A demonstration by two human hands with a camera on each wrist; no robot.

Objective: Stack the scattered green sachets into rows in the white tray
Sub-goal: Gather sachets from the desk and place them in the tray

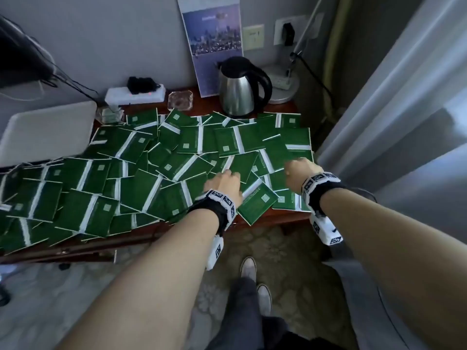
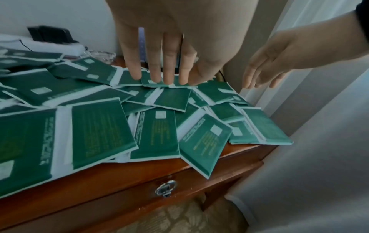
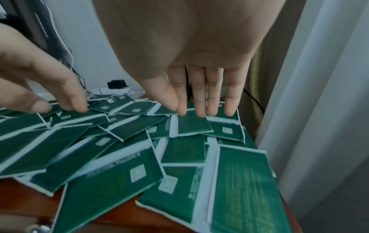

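Observation:
Several green sachets (image 1: 141, 173) with white seams lie in a loose, overlapping heap across the wooden table. The white tray (image 1: 48, 132) stands at the far left, nothing visible in it. My left hand (image 1: 222, 181) is over the right part of the heap; in the left wrist view its straight fingers (image 2: 157, 74) touch the sachets (image 2: 99, 129) with their tips. My right hand (image 1: 300, 170) is near the table's right end, its straight fingers (image 3: 215, 100) pointing down onto a sachet (image 3: 191, 124). Neither hand holds anything.
A steel kettle (image 1: 240, 89), a glass ashtray (image 1: 180, 99), a white power strip (image 1: 135, 94) and a lamp base (image 1: 283, 87) line the back. One sachet (image 1: 256, 202) overhangs the front edge above a drawer handle (image 2: 165, 188). A curtain (image 1: 391, 109) hangs at the right.

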